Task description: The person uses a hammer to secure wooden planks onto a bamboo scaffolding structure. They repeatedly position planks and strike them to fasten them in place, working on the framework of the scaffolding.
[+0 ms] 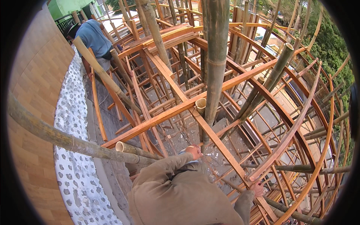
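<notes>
My left hand (194, 151) is closed in front of my chest, beside the foot of an upright bamboo pole (216, 63). What it grips, if anything, is hidden from this angle. To the lower right, my right hand (257, 188) has its fingers curled over a long wooden beam (221, 144) that slants away up to the left. Just above that hand, the near end of a reddish plank (285, 144) lies across the beam. Another long beam (195, 100) crosses it in front of me. A short bamboo stub (201, 103) stands by the crossing.
At upper left a person in a blue shirt (93, 37) bends over, one hand on a narrow wooden strip (96, 105). A bamboo pole (71, 142) runs along my left, past a white, dark-spotted wall strip (75, 180). Curved timbers (326, 150) fill the right; a lower floor shows beneath.
</notes>
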### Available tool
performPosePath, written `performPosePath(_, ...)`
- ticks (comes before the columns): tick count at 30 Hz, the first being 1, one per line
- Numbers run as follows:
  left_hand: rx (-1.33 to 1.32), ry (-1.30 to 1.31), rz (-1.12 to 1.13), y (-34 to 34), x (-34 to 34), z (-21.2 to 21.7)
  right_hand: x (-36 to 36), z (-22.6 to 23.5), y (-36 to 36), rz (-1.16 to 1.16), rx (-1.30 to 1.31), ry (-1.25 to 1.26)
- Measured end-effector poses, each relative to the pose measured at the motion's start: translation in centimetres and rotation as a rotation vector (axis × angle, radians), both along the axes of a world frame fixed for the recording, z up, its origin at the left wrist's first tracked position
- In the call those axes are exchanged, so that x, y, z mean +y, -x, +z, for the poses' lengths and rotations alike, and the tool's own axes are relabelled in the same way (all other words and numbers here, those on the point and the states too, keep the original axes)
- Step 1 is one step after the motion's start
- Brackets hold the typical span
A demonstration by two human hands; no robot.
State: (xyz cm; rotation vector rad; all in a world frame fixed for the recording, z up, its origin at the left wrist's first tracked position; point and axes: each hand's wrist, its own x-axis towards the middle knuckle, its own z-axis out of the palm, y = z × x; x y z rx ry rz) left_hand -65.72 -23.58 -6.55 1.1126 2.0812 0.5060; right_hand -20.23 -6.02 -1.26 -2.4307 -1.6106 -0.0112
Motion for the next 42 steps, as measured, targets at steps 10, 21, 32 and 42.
performPosePath(10,-0.262,-0.01,-0.16,-7.3,1.1,7.6,-0.1,0.7,0.4,0.024,-0.045,-0.053)
performPosePath(21,-0.752,-0.164,-0.333,-10.3,5.5,20.0,0.3,0.4,0.4,-0.032,0.004,0.021)
performPosePath(32,-0.951,-0.815,-0.466,-11.9,9.1,36.7,0.2,0.2,0.1,-0.015,0.003,0.014)
performPosePath(42,-1.123,-1.72,-0.703,-8.2,6.5,47.8,0.1,0.0,0.3,-0.03,0.007,-0.052)
